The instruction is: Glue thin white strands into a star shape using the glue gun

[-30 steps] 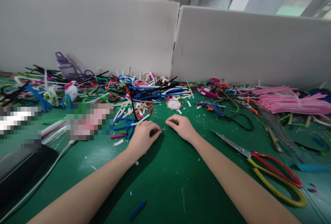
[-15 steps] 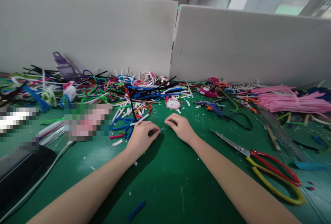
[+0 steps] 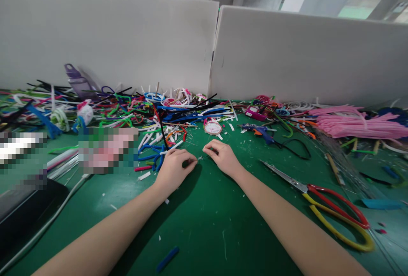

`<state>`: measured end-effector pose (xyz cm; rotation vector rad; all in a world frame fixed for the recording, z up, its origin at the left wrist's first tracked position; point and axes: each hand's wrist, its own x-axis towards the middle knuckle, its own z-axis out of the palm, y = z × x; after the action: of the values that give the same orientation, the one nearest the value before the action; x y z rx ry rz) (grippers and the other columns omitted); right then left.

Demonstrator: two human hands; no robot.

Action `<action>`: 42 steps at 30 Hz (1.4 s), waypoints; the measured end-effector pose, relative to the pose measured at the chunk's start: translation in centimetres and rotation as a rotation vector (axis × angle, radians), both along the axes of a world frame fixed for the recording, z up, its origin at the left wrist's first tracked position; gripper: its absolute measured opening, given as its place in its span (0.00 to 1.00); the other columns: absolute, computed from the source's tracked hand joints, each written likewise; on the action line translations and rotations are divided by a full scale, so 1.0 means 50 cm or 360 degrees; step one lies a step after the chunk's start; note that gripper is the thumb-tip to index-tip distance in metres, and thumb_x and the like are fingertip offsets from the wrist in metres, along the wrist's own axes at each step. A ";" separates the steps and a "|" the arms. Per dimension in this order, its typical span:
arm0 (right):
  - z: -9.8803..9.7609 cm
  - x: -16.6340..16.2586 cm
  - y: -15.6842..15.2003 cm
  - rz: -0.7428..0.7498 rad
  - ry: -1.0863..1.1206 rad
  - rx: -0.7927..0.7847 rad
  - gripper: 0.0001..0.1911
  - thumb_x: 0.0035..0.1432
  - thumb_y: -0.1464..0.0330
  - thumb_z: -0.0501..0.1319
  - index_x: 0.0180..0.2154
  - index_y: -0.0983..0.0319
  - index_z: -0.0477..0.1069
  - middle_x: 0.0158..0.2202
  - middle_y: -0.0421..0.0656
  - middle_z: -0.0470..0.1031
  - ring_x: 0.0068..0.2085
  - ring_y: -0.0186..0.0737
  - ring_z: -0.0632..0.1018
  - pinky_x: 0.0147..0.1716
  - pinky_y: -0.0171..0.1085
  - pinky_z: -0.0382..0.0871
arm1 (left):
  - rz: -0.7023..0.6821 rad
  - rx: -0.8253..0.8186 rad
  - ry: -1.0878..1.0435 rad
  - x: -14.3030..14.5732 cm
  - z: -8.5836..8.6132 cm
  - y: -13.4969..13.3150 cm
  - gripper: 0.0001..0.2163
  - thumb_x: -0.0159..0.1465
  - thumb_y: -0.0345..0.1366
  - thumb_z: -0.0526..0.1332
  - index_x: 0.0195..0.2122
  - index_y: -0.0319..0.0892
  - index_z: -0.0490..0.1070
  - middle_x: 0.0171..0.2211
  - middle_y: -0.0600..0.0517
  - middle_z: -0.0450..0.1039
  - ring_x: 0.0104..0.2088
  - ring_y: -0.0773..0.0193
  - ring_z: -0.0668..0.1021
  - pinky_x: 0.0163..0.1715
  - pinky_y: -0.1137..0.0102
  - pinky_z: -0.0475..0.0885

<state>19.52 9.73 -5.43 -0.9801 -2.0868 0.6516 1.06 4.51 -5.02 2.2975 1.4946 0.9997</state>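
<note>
Left hand (image 3: 176,166) and right hand (image 3: 223,157) curl inward over the table (image 3: 204,225), each grip pinched closed, any contents indiscernible.

Head view — slightly further right

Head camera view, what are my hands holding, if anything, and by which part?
It cannot be told: the left hand and right hand both curl as if pinching, but nothing shows clearly in either grip.

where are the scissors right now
In the head view, the scissors lie on the green table, right of the right hand, nearer than the blue glue gun.
</note>
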 end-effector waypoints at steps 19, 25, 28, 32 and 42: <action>0.006 -0.003 -0.003 -0.0025 0.0133 -0.0047 0.11 0.57 0.61 0.54 0.30 0.60 0.69 0.30 0.40 0.68 0.28 0.32 0.68 0.30 0.33 0.63 | 0.0026 0.0076 0.0010 0.001 0.009 -0.007 0.04 0.58 0.33 0.57 0.31 0.45 0.71 0.27 0.56 0.73 0.30 0.66 0.74 0.44 0.62 0.63; 0.009 -0.002 -0.008 0.0010 0.0256 -0.0326 0.12 0.56 0.58 0.54 0.34 0.60 0.68 0.27 0.39 0.70 0.24 0.30 0.70 0.27 0.33 0.65 | 0.0063 0.0152 -0.0030 0.003 0.013 -0.010 0.04 0.58 0.33 0.57 0.31 0.44 0.70 0.27 0.56 0.73 0.30 0.66 0.74 0.44 0.63 0.63; 0.014 -0.003 -0.011 0.0013 0.0247 -0.0373 0.12 0.56 0.59 0.54 0.33 0.60 0.69 0.29 0.40 0.72 0.25 0.31 0.71 0.26 0.33 0.65 | 0.0067 0.0182 -0.0069 0.003 0.017 -0.011 0.04 0.59 0.33 0.56 0.31 0.44 0.70 0.27 0.55 0.73 0.30 0.65 0.74 0.42 0.64 0.64; 0.020 -0.006 -0.018 -0.0027 0.0272 -0.0407 0.12 0.54 0.59 0.57 0.35 0.60 0.69 0.32 0.42 0.74 0.25 0.31 0.71 0.26 0.34 0.66 | 0.0075 0.0182 -0.0121 0.003 0.023 -0.014 0.04 0.60 0.33 0.55 0.30 0.43 0.68 0.27 0.54 0.72 0.30 0.65 0.74 0.40 0.64 0.65; 0.025 -0.008 -0.029 0.0027 0.0421 -0.0564 0.12 0.47 0.62 0.63 0.33 0.62 0.68 0.31 0.42 0.74 0.28 0.33 0.73 0.27 0.35 0.66 | 0.0108 0.0092 -0.0181 0.008 0.027 -0.021 0.03 0.60 0.34 0.54 0.32 0.42 0.66 0.29 0.53 0.73 0.31 0.65 0.74 0.40 0.65 0.67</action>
<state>19.10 8.27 -4.20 -1.0048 -1.7826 1.1238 1.44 3.46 -3.67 2.2006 1.5260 1.1861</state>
